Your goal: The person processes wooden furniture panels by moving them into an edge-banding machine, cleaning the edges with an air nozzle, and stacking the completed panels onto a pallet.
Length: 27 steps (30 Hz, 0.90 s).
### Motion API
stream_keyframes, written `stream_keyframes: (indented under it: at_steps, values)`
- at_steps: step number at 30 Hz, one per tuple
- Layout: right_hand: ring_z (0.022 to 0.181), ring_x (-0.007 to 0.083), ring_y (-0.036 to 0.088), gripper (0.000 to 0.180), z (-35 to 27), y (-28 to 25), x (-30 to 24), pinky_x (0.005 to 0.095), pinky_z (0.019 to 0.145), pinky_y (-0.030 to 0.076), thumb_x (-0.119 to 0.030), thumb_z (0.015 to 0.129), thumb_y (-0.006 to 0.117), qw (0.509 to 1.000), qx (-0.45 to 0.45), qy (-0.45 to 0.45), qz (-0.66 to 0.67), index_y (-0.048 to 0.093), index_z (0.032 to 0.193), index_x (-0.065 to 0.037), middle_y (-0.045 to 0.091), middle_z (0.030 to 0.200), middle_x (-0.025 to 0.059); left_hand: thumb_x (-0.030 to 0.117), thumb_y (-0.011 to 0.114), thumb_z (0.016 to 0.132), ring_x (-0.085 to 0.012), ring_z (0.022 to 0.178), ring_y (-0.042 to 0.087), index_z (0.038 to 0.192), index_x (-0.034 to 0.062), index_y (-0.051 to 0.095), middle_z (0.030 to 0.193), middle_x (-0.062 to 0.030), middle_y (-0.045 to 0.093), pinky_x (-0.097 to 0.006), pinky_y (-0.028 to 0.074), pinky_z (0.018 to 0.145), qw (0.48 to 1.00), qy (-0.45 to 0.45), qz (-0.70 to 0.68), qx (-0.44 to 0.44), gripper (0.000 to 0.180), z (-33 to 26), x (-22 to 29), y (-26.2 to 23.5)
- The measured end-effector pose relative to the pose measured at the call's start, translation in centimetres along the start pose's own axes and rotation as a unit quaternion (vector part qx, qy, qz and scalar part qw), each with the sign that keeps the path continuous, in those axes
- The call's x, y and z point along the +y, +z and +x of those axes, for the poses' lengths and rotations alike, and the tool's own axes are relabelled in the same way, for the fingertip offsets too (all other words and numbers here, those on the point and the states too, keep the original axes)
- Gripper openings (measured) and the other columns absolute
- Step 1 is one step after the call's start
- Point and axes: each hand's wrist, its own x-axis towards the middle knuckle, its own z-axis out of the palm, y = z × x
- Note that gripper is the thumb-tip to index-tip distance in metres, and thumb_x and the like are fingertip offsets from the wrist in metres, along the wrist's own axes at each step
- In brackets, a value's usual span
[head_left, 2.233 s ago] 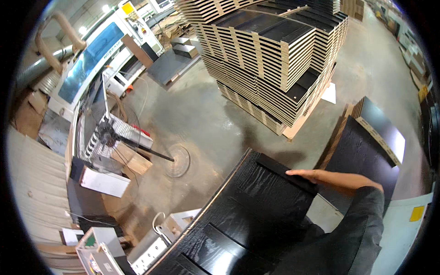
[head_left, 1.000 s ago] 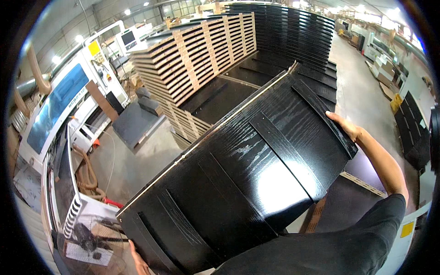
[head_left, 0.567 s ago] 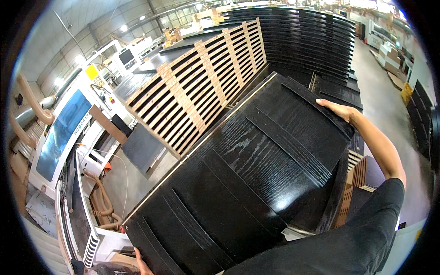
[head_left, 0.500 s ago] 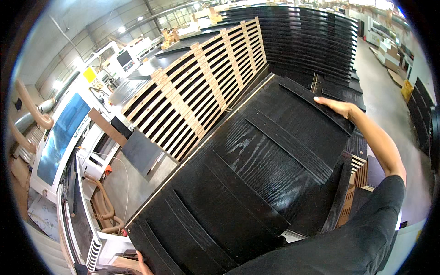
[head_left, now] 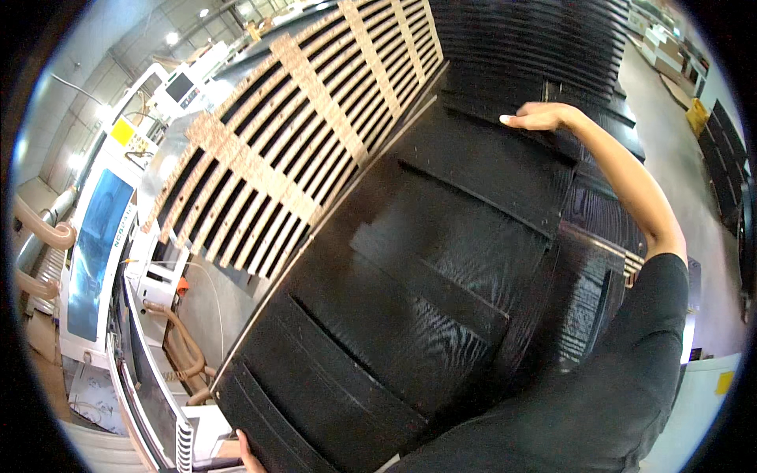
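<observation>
- Black, slatted wood-grain panel [head_left: 371, 217] sat beside pale-edged board stack [head_left: 319, 94].
- Right hand [head_left: 544, 117], part-curled, was at its far end; left hand [head_left: 248, 455] barely showed; grips unconfirmed.
- Uneven hold could have scraped panel against stack.

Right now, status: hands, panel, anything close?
Left hand at black panel's near left edge, grip unclear. Right hand over its far end, contact unclear. Pale-edged stack close along its left side.

Right arm [head_left: 627, 177] bent, fingers [head_left: 527, 121] pointing inward — left hand [head_left: 249, 455] low, mostly hidden
</observation>
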Motion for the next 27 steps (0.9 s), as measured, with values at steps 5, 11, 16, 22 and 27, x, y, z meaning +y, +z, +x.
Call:
stream_keyframes:
  at_steps: [5,11,16,22,27]
  values:
    - [0.135,0.0397,0.050,0.084,-3.1,5.6,-0.6,0.0455,0.114,0.039,-0.068,0.098,0.045,0.954,0.296,-0.035,0.011,0.053,0.141,0.004,0.054,0.143,0.0279,0.056,0.070,0.091,-0.0374,0.138,0.041,0.152,-0.0032,0.038,0.158,-0.0174,0.039,-0.044,0.036,0.115,0.998,0.038,0.027,0.032,0.090,-6.7,2.8,3.8]
    - [0.138,0.0409,0.046,0.075,-10.3,13.3,-0.1,0.0444,0.116,0.035,-0.056,0.099,0.055,0.837,0.529,-0.038,0.135,0.042,0.149,-0.002,0.049,0.146,0.0271,0.059,0.067,0.091,-0.0362,0.138,0.042,0.152,0.0000,0.039,0.157,-0.0160,0.039,-0.044,0.035,0.116,0.997,0.077,0.009,0.017,0.089,-7.1,1.0,3.4]
    - [0.152,0.0358,0.025,0.094,-11.5,22.0,-2.5,0.0397,0.123,0.020,-0.062,0.101,0.045,0.763,0.431,-0.024,0.482,0.018,0.157,0.008,0.028,0.160,0.0288,0.062,0.064,0.091,-0.0352,0.138,0.042,0.152,0.0027,0.040,0.157,-0.0148,0.040,-0.045,0.034,0.116,0.994,0.105,-0.007,0.005,0.088,-8.9,-0.3,4.2]
    - [0.155,0.0335,0.014,0.099,-9.4,23.5,-6.2,0.0388,0.125,0.013,-0.065,0.101,0.043,0.693,0.440,-0.042,0.570,0.009,0.159,0.007,0.016,0.166,0.0258,0.065,0.061,0.091,-0.0340,0.138,0.042,0.153,0.0059,0.041,0.157,-0.0134,0.040,-0.046,0.033,0.117,0.989,0.143,-0.046,-0.010,0.088,-11.6,-1.8,6.4]
    - [0.150,0.0321,0.026,0.093,-6.0,21.9,-5.4,0.0384,0.122,0.020,-0.058,0.100,0.051,0.615,0.513,-0.041,0.598,0.012,0.160,0.001,0.028,0.162,0.0215,0.067,0.058,0.091,-0.0330,0.138,0.042,0.153,0.0086,0.041,0.157,-0.0123,0.040,-0.046,0.032,0.118,0.981,0.172,-0.089,-0.032,0.087,-13.9,-3.4,8.9]
